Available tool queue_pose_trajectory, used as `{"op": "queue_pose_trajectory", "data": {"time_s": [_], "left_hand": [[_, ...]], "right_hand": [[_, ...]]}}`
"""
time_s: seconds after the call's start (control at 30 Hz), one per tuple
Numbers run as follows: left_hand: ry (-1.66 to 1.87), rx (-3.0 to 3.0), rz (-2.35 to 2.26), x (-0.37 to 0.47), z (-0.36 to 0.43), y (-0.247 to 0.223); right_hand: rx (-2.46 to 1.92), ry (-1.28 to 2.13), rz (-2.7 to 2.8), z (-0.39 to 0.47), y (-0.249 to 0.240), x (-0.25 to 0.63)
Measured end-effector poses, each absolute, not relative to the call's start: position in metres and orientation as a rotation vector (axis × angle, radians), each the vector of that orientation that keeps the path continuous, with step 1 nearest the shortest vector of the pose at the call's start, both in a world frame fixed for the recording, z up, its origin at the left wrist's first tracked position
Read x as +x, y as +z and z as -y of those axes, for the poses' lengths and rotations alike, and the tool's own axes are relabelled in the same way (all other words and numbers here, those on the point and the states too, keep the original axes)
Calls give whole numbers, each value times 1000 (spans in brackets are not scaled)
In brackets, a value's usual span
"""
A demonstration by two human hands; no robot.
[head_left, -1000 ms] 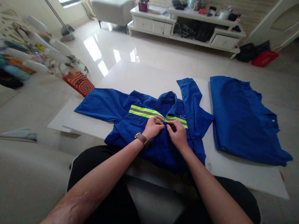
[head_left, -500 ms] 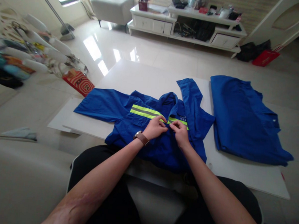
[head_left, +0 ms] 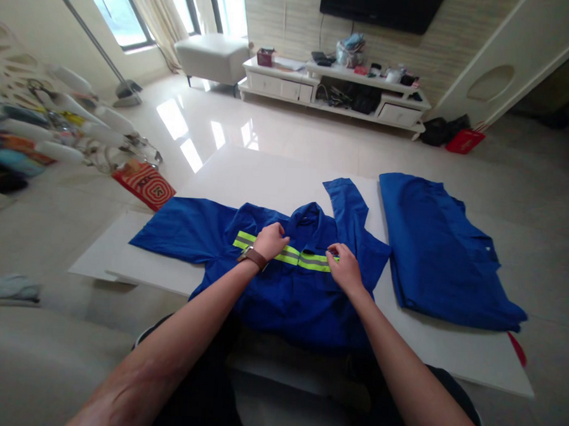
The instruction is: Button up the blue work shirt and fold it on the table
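Observation:
A blue work jacket (head_left: 280, 302) lies front side up, its collar away from me and a yellow-green and grey reflective band (head_left: 310, 261) across the chest. The two halves of the front meet at the middle. My left hand (head_left: 270, 240), with a brown-strapped watch on the wrist, is closed on the jacket's chest left of the collar. On the other side, my right hand (head_left: 344, 267) pinches the cloth near the right end of the band. Both hands' fingertips are partly hidden. One sleeve stretches left; the other is bent up beside the collar.
The jacket lies on a white table (head_left: 248, 173). A folded blue garment (head_left: 444, 259) is on its right side. Past its left edge stands a red patterned paper bag (head_left: 145, 183). A white TV cabinet (head_left: 281, 86) and a pale ottoman (head_left: 213, 60) are farther back.
My hands have moved apart from the front opening, the left one leftward and up toward the collar, the right one slightly right. The band's halves now meet. The view has tilted up.

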State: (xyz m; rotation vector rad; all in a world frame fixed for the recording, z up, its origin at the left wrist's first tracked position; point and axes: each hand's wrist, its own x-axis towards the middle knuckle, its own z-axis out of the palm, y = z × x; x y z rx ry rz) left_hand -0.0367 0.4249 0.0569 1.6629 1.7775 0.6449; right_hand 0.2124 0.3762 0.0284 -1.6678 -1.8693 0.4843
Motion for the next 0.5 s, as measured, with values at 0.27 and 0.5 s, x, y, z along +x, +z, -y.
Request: {"op": "queue_pose_trajectory", "data": {"time_s": [0.27, 0.5], "left_hand": [[679, 1121, -1544, -20, -527, 32], [667, 913, -1261, -62, -570, 36]], "right_hand": [[-2064, 414, 1763, -480, 17, 185], [-2066, 460, 1617, -525, 19, 215]]}}
